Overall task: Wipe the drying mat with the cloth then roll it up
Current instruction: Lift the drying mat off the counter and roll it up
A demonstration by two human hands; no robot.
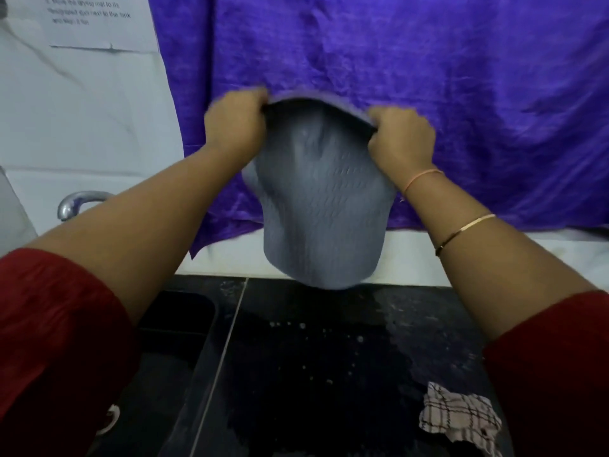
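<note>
The mat point(318, 206), grey and ribbed, is held up in the air at the centre of the view, clear of the counter point(329, 374). Its top edge is gripped at two points: the left hand point(235, 122) is closed on the edge at about 10 o'clock from the mat's middle, and the right hand point(400, 138) is closed on it at about 2 o'clock. Between the two hands the top edge is bowed upward in an arch, and the rest of the mat hangs down toward 6 o'clock, its lower end narrowed and curved. Both hands are blurred.

The cloth point(459, 420), checked in pale and dark lines, is left crumpled on the dark counter at about 5 o'clock, well apart from the mat. Pale specks are scattered over the counter below the mat. A purple drape point(428, 77) is hung behind the mat. A tap point(77, 201) is seen at 9 o'clock, and a printed sheet point(89, 21) at 11 o'clock.
</note>
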